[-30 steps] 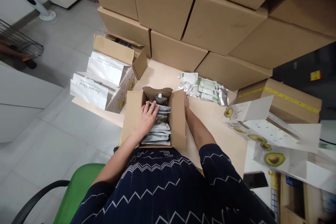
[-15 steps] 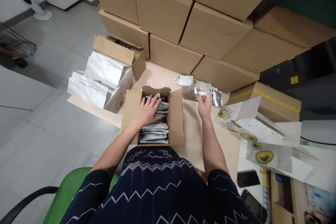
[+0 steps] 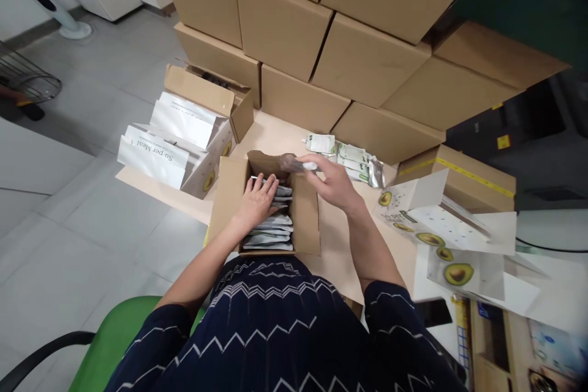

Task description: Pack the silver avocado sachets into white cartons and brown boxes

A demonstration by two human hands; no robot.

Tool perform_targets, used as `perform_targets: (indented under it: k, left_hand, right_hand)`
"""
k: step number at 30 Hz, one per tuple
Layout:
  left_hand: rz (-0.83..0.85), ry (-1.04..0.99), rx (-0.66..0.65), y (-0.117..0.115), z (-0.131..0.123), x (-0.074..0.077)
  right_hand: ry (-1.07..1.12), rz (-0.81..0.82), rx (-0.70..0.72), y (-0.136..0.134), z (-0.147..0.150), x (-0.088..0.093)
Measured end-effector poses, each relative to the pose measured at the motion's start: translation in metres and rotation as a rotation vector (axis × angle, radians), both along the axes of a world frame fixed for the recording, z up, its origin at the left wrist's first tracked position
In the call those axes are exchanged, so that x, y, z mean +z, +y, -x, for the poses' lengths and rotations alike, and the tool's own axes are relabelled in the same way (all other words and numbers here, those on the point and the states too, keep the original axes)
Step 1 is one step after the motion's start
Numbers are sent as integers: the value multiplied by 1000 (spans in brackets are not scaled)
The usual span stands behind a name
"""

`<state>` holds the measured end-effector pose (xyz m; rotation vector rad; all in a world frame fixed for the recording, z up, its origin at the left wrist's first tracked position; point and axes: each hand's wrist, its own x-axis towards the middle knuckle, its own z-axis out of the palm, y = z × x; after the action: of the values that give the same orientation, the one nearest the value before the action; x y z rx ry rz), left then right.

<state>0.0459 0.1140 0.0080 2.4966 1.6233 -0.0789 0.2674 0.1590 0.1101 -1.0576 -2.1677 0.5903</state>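
An open cardboard box [image 3: 307, 223] sits on the table right in front of me, with a row of silver pouches [image 3: 270, 236] standing on edge inside. My left hand [image 3: 258, 199] lies over the pouches toward the box's far end, fingers stretched out and touching their tops. My right hand [image 3: 334, 182] pinches a spouted pouch [image 3: 290, 163] by its white cap, above the box's far right corner. This pouch looks blurred by motion. More spouted pouches [image 3: 353, 162] lie on the table behind my right hand.
Stacked closed cartons [image 3: 282, 24] form a wall along the back. White Su-per Meal boxes [image 3: 160, 156] stand open at the left, beside a smaller cardboard box [image 3: 243, 111]. Avocado-printed boxes [image 3: 413, 214] lie open at the right. A green chair [image 3: 119, 343] is at lower left.
My right hand has swung left with the pouch, from over the loose pouches to the box's far right corner. My left hand has stayed on the row, shifting slightly toward me.
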Motion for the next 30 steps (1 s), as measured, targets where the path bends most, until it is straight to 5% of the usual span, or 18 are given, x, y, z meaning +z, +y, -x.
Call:
perform_targets:
  k: [4, 12, 22, 30]
  left_hand:
    - [8, 0, 16, -12, -3, 2]
    - [4, -58, 42, -13, -3, -3]
    - [5, -55, 38, -13, -2, -8]
    - [-8, -59, 41, -12, -2, -10]
  right_hand:
    - [-214, 98, 131, 29, 31, -20]
    - [-613, 288, 166, 69, 62, -68]
    - [-897, 276, 232, 67, 77, -72]
    - [-893, 301, 210, 69, 84, -82]
